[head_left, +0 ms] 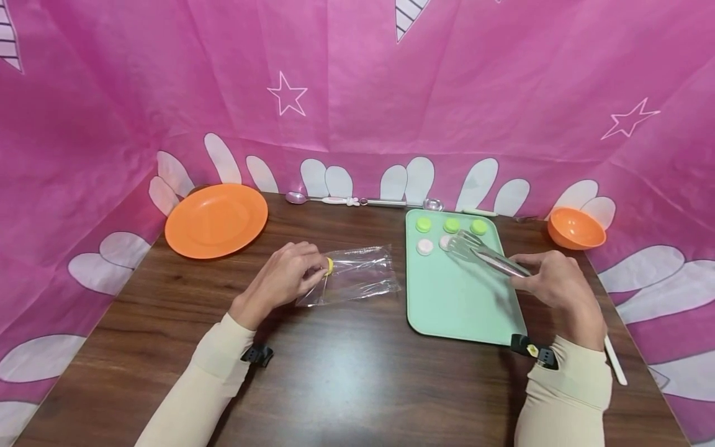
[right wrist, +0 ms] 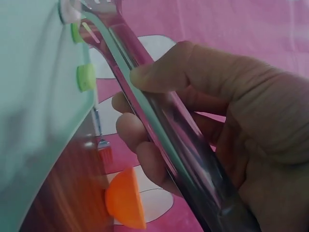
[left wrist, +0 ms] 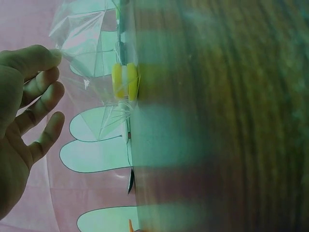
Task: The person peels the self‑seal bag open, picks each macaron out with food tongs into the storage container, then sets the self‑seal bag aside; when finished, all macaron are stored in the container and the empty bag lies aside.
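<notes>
My left hand (head_left: 287, 273) pinches the upper edge of a clear plastic bag (head_left: 363, 273) between thumb and forefinger. Inside the bag, a yellow macaron (left wrist: 117, 82) with a pale filling shows low against the table in the left wrist view. Metal tongs (head_left: 497, 261) are gripped in my right hand (head_left: 558, 282), its thumb along one arm. Their tips reach over the light green tray (head_left: 458, 304) and overlap a pale pink macaron (head_left: 444, 242). Beside that one sits another pink macaron (head_left: 424, 247). A row of green macarons (head_left: 423, 225) lies along the tray's far end.
An orange plate (head_left: 218, 220) lies at the back left, an orange bowl (head_left: 575, 228) at the back right. Along the back edge are a spoon (head_left: 296, 197) and other long-handled utensils. A white handle (head_left: 616, 360) sticks out beyond my right wrist. Pink cloth surrounds the wooden table.
</notes>
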Demonstrator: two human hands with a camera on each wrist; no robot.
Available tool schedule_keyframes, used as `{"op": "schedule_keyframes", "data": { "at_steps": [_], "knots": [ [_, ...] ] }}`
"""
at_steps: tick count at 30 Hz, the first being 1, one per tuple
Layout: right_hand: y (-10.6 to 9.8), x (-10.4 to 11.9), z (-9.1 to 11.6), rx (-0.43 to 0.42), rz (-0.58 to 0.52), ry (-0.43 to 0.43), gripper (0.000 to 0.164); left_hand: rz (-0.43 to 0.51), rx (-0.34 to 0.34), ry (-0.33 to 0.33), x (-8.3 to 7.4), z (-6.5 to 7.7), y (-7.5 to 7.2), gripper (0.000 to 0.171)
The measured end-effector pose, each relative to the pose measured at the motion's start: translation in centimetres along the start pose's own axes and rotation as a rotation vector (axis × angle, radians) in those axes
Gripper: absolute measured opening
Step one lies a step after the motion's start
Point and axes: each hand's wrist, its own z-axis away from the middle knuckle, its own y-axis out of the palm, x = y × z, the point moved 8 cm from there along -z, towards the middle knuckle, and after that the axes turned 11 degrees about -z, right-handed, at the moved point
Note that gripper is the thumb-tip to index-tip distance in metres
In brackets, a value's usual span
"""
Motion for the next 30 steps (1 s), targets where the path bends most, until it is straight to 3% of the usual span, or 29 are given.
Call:
{"op": "schedule_keyframes", "data": {
  "at_steps": [3, 6, 10, 17, 24, 30],
  "knots": [
    [-0.2, 1.0, 0.4, -0.003, -0.017, -0.065, 0.049, -0.004, -0.006, 0.004, 0.0, 0.0, -0.1, 0.008],
    [0.0, 3.0, 0.7, 0.023, -0.017, -0.196, 0.048, -0.006, -0.012, 0.005, 0.0, -0.1, -0.1, 0.011],
    [1.9, 6.3, 0.7, 0.121, -0.041, -0.320, 0.043, -0.008, -0.015, 0.000, 0.0, 0.0, -0.1, 0.010],
    [7.2, 10.7, -0.6, 0.251, -0.030, -0.406, 0.039, 0.009, -0.015, 0.007, -0.3, -0.1, -0.1, 0.008],
    [11.5, 14.4, -1.5, 0.211, -0.071, -0.510, 0.040, 0.034, -0.044, 0.028, -0.6, -0.2, 0.0, 0.006],
    [14.2, 16.1, -1.6, 0.218, -0.055, -0.494, 0.049, 0.053, -0.056, 0.040, -0.9, -0.3, 0.0, 0.004]
  ]
}}
